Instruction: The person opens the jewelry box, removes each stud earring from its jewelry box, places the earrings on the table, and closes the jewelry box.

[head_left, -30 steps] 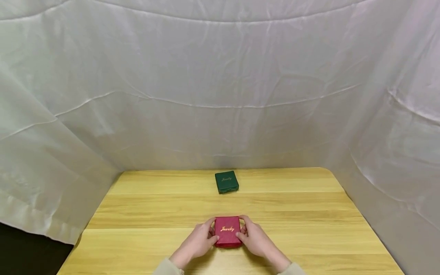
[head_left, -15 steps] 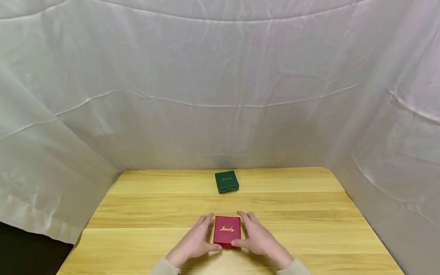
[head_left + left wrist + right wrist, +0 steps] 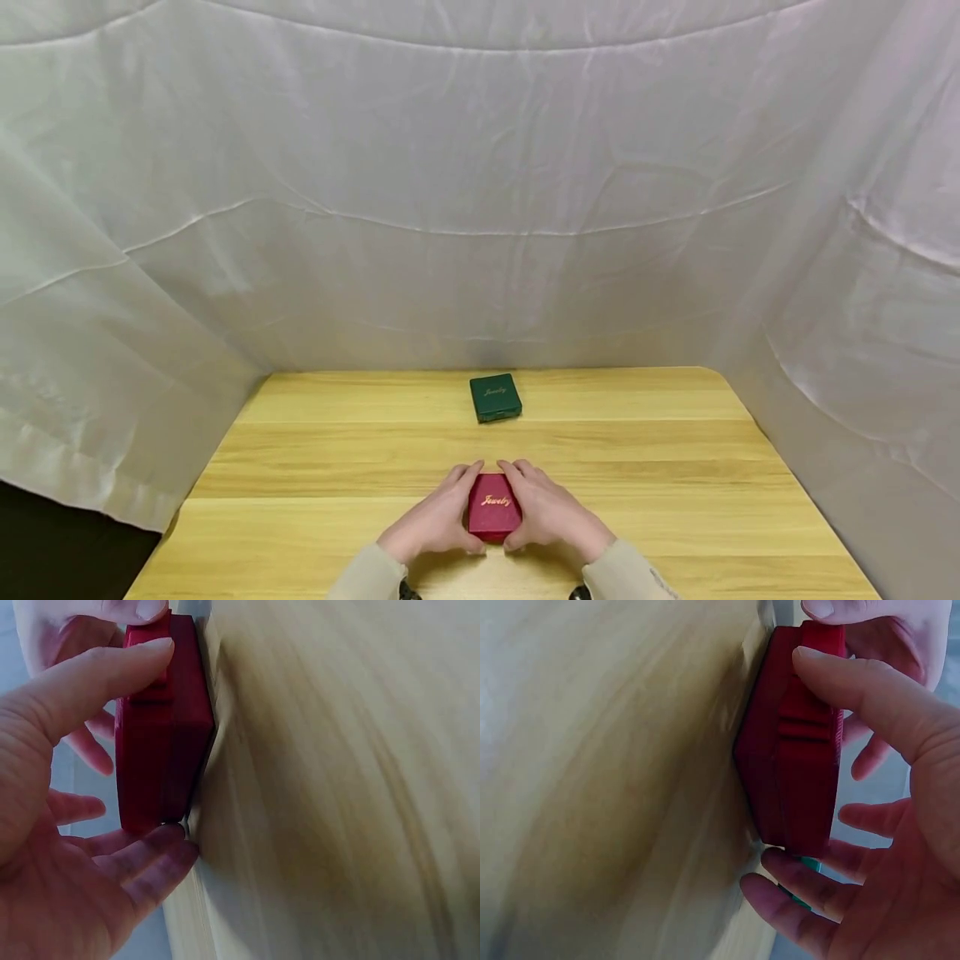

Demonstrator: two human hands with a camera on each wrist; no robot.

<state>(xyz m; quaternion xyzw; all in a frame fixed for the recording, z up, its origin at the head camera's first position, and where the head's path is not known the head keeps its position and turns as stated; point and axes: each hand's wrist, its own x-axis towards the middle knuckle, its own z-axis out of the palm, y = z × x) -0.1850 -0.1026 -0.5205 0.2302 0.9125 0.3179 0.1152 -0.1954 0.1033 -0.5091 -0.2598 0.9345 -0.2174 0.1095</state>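
Observation:
A small crimson jewelry box (image 3: pixel 493 505) with gold "Jewelry" lettering lies closed on the wooden table, between both hands. My left hand (image 3: pixel 442 518) holds its left side, fingers reaching to the far corner and thumb at the front. From the right, my right hand (image 3: pixel 551 517) grips it the same way. In the left wrist view, the thumb (image 3: pixel 127 671) touches the flap on the front of the red box (image 3: pixel 150 761). The right wrist view shows the other thumb (image 3: pixel 840 675) on that flap, fingers curved along the side of the red box (image 3: pixel 802 772).
A dark green jewelry box (image 3: pixel 496 398) with similar lettering sits farther back on the table (image 3: pixel 637 467). Pale grey cloth (image 3: pixel 480 183) hangs behind the table and along both sides. A dark patch (image 3: pixel 60 546) shows at lower left.
Both hands had loosened and spread beside the red box half a second ago; now they have closed in on its sides, thumbs at the front. The green box has stayed put.

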